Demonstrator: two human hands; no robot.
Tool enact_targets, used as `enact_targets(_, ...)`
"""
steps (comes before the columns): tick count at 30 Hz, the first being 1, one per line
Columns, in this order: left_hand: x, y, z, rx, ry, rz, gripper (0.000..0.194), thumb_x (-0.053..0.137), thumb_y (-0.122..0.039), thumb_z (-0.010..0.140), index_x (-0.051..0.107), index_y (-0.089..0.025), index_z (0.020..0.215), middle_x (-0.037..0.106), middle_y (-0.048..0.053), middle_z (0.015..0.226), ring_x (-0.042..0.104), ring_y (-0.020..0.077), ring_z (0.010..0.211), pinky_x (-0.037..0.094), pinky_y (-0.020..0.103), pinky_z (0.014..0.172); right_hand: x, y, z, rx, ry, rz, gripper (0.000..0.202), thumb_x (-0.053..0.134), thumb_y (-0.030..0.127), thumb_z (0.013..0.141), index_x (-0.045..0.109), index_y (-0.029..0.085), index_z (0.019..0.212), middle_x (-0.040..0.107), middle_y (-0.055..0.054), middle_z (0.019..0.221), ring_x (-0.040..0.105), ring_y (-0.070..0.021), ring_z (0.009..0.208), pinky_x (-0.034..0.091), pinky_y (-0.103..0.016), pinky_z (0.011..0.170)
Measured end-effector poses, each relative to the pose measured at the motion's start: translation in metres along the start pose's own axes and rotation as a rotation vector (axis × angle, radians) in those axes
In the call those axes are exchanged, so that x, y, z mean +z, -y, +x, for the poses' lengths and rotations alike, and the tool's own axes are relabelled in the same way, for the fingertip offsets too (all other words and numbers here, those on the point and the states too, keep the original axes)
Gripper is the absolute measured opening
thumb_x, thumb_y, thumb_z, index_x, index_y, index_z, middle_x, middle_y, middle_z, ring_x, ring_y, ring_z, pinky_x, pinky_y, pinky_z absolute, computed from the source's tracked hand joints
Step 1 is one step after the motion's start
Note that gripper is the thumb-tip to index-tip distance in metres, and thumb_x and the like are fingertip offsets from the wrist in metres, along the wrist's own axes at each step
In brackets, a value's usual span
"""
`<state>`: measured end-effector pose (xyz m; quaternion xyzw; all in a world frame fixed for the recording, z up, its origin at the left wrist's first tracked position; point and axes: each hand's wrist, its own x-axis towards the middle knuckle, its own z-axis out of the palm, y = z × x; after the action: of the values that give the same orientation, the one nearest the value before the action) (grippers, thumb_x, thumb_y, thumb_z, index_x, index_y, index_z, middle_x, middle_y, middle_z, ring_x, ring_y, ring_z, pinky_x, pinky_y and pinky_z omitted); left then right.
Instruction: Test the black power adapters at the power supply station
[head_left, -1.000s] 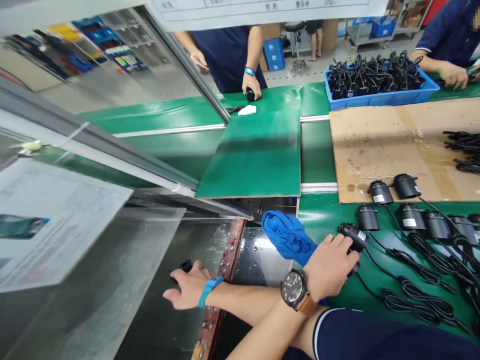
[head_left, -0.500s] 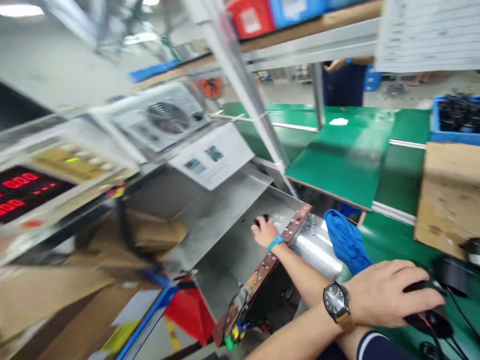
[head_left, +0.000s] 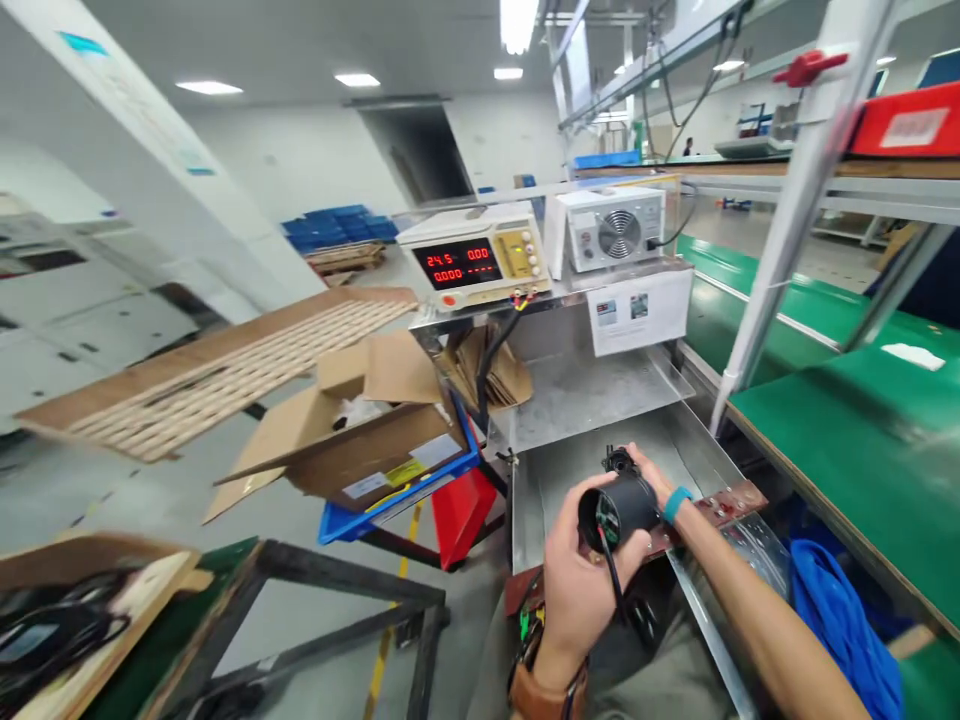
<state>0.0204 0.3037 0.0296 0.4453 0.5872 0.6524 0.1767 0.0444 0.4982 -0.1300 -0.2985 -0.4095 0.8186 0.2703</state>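
Observation:
My left hand (head_left: 577,570), with a brown watch strap at the wrist, is wrapped round a black cylindrical housing (head_left: 634,506). The housing's open end faces me, with a green circuit board (head_left: 609,522) inside and a black cable (head_left: 613,575) hanging out. My right hand (head_left: 652,482), wearing a blue wristband, is closed at the far side of the housing. A small black part (head_left: 619,460) shows at its fingertips; its exact kind is unclear. Both hands are over the front of a metal tray (head_left: 555,490), near its red-brown terminal strip (head_left: 739,500).
A power supply (head_left: 472,262) with red digits stands behind the tray, beside a grey unit with a fan (head_left: 619,232). Left of the tray is an open cardboard box (head_left: 375,450) above a red bin (head_left: 461,515). A green bench (head_left: 847,420) and blue cloth (head_left: 832,610) lie right.
The view has turned left. My left hand has brought the black housing from the green bench to the tray. My right hand has lifted a small black part from the tray.

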Motion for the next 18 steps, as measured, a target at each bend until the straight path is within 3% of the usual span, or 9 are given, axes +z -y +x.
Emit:
enact_targets(4,-0.015,0.068,0.015,-0.083,-0.187,0.180,0.047,0.075,-0.030,0.075,0.059,-0.018,0.117,0.065,0.010,0.115,0.065,0.0242,0.104,0.051,0.037,0.093,0.024,0.008,-0.013,0.100,0.209,0.108,0.048,0.061,0.060,0.091,0.057,0.021,0.118,0.062,-0.008,0.109,0.062,-0.0215,0.088,0.055,-0.031,0.073)
enact_targets(7,-0.019,0.096,0.024,-0.075,-0.232,0.278,0.046,0.074,-0.026,0.075,0.058,-0.019,0.118,0.064,0.009,0.117,0.063,0.0244,0.107,0.050,0.040,0.096,0.043,0.008,-0.023,0.061,0.250,0.063,0.055,0.063,0.067,0.087,0.059,0.023,0.120,0.062,-0.006,0.111,0.059,-0.0231,0.099,0.054,-0.032,0.080)
enact_targets(13,-0.025,0.116,0.032,-0.048,-0.268,0.422,0.052,0.076,-0.021,0.073,0.057,-0.020,0.122,0.062,0.010,0.122,0.059,0.0273,0.114,0.047,0.045,0.100,0.064,0.010,-0.033,0.032,0.250,-0.027,0.062,0.064,0.072,0.084,0.056,0.025,0.124,0.059,-0.005,0.118,0.055,-0.0241,0.109,0.050,-0.031,0.085)
enact_targets(18,-0.029,0.125,0.032,-0.010,-0.252,0.411,0.049,0.072,-0.021,0.078,0.055,-0.020,0.123,0.061,0.011,0.122,0.058,0.0268,0.117,0.048,0.043,0.100,0.069,0.015,-0.036,0.017,0.325,-0.072,0.057,0.073,0.058,0.084,0.052,0.024,0.125,0.057,-0.005,0.120,0.056,-0.0226,0.109,0.049,-0.030,0.087)
